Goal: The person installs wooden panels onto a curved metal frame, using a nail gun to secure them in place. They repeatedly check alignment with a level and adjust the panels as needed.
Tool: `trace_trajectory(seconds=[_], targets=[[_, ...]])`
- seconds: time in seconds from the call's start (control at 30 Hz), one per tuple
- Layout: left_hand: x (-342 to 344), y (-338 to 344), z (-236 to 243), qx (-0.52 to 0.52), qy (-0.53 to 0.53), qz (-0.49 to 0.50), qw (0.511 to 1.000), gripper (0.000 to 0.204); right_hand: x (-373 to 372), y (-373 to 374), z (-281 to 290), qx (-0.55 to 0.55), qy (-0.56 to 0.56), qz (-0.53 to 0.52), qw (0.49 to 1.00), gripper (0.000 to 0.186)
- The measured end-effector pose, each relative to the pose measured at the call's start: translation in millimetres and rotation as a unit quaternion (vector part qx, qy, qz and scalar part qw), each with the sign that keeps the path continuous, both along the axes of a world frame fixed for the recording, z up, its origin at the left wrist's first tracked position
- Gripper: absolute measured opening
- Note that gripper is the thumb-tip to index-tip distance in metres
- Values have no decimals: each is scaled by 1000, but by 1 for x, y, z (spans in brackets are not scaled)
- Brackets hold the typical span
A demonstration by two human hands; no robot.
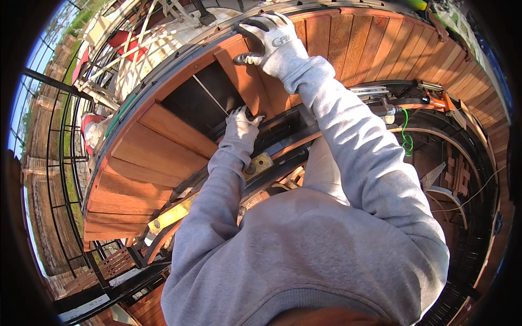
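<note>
My left hand [241, 126], in a pale glove with a dark palm, is at the near end of a loose-looking reddish wooden plank [244, 79]. Its fingers are spread over a dark gap [198, 100] in the curved planking, and its thumb points toward the plank's end. At the far end, my right hand [274, 42], gloved white and black, is stretched wide. Its thumb lies at the plank and its fingers reach to the outer rim. What lies under both palms is hidden. A thin pale strip [211, 94] crosses the gap.
Fitted planks [147, 146] curve left of the gap, and more planks [359, 43] curve right. A yellow level [174, 214] lies below my left arm. An orange clamp [443, 102] and green cord [406, 138] are at the right. Another person's hand [439, 30] shows at the far right.
</note>
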State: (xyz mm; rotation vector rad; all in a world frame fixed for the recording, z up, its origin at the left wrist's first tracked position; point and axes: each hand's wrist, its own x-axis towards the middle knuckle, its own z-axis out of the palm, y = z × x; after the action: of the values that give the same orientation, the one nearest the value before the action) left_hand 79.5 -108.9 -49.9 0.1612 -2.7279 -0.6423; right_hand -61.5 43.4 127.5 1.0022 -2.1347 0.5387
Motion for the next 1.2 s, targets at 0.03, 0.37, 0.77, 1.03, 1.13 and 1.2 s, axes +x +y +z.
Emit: trace_trajectory(seconds=[0.03, 0.37, 0.77, 1.03, 1.13, 1.2], targets=[[-2, 0, 4, 0, 4, -19, 1000, 36, -1, -1, 1, 0, 3, 5, 1000, 77], [-10, -9, -15, 6, -39, -14, 999, 44, 3, 0, 3, 22, -20, -19, 999, 77], [-9, -9, -10, 50, -57, -7, 997, 43, 2, 2, 6, 4, -4, 17, 1000, 76], [-15, -16, -4, 80, -127, 28, 988, 42, 3, 0, 6, 0, -22, 9, 1000, 79], [-15, -21, -25, 92, -65, 24, 993, 40, 5, -1, 7, 5, -26, 7, 1000, 79], [-13, -23, -36, 74, -36, 26, 996, 41, 6, -1, 7, 6, -24, 8, 1000, 79]])
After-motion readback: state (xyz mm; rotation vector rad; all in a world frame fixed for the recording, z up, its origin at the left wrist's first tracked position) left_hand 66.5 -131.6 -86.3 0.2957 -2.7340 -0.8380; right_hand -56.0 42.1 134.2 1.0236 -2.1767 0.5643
